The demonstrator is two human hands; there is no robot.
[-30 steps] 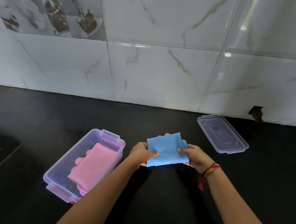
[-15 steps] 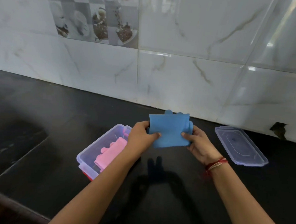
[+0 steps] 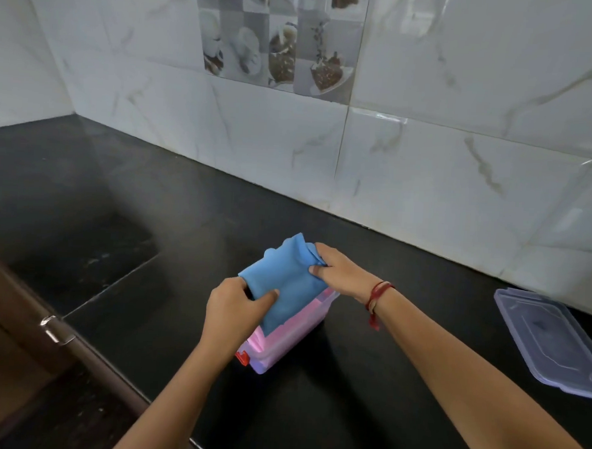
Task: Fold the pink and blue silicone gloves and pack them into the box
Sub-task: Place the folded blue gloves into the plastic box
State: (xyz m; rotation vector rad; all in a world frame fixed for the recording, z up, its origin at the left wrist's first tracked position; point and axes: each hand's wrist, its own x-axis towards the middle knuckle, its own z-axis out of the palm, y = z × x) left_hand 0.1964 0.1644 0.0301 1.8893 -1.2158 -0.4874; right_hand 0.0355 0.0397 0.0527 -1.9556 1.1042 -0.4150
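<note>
Blue glove (image 3: 284, 285), pinched at both ends by left hand (image 3: 232, 310) and right hand (image 3: 340, 274), has moved from the counter to over the box (image 3: 292, 342) holding the pink glove (image 3: 260, 339); packing looks nearly complete.

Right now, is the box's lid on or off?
Off: the clear lid lies flat on the black counter, well apart from the box.

Matt blue glove (image 3: 286, 285), clear glossy plastic box (image 3: 292, 337), glossy black counter (image 3: 313, 397).

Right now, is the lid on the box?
No: the lid lies on the counter to the right, apart from the open box beneath the blue glove.
</note>
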